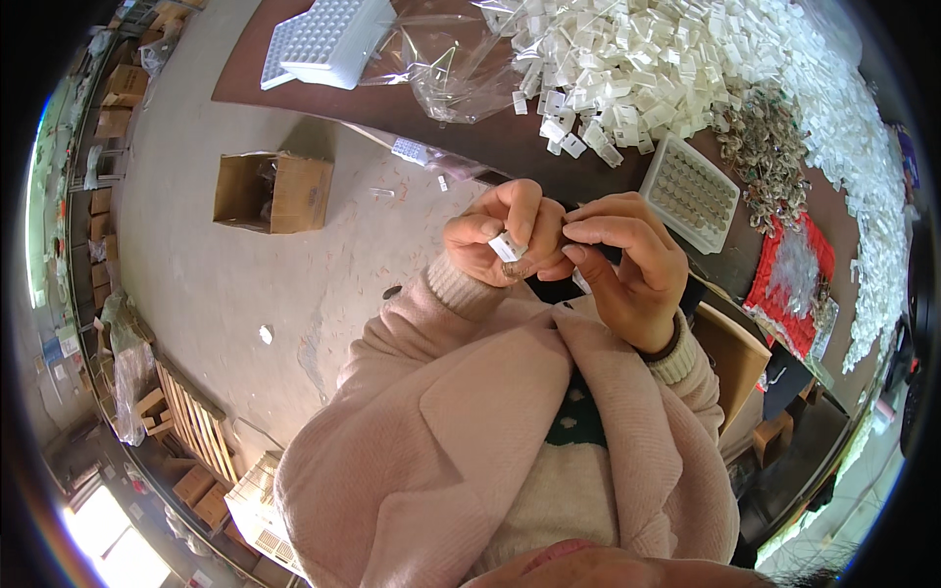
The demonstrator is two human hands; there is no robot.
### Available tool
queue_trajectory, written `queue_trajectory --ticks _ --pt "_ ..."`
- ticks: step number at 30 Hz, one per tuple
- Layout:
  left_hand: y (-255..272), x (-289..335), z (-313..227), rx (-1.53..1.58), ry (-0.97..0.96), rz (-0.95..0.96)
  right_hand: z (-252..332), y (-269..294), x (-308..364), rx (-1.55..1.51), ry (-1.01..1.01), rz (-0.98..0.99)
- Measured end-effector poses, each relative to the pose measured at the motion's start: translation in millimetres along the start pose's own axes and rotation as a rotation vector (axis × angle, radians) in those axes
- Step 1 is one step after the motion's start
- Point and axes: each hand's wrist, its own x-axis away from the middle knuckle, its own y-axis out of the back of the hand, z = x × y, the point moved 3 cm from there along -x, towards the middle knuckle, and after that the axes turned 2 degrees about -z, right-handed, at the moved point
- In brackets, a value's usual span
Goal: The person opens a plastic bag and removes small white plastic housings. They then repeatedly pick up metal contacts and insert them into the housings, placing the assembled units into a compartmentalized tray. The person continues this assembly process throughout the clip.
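Observation:
My left hand (500, 227) is closed around a small white plastic housing (506, 247), pinched between thumb and fingers in front of my chest. Just below that piece, a small brownish, shiny part shows in the same hand. Close beside it, my right hand (635, 269) has its thumb and fingers drawn together near the left fingers; whatever they pinch is too small to name. On the table beyond lies a large heap of white plastic pieces (637, 73). Nearer my right hand sits a white tray (676, 227) with rows of small round metallic parts.
A pile of small metal parts (765, 147) and a red bag (772, 304) lie at the table's right. Clear plastic film (456, 83) and white gridded trays (333, 44) occupy the far left end. An open cardboard box (302, 196) stands on the floor.

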Motion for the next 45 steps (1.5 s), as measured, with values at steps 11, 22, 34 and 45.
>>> queue_trajectory --ticks 11,22,34,45 --pt "10 7 0 -0.105 -0.032 -0.247 -23 4 5 0.464 -0.02 -0.13" --pt "27 22 9 -0.39 0.058 -0.748 -86 2 1 1.148 0.124 -0.084" --pt "18 -3 26 -0.649 0.106 -0.79 -32 23 12 0.472 -0.054 -0.134" --pt "24 -13 55 -0.636 0.232 -0.756 -56 187 43 0.868 -0.25 -0.355"
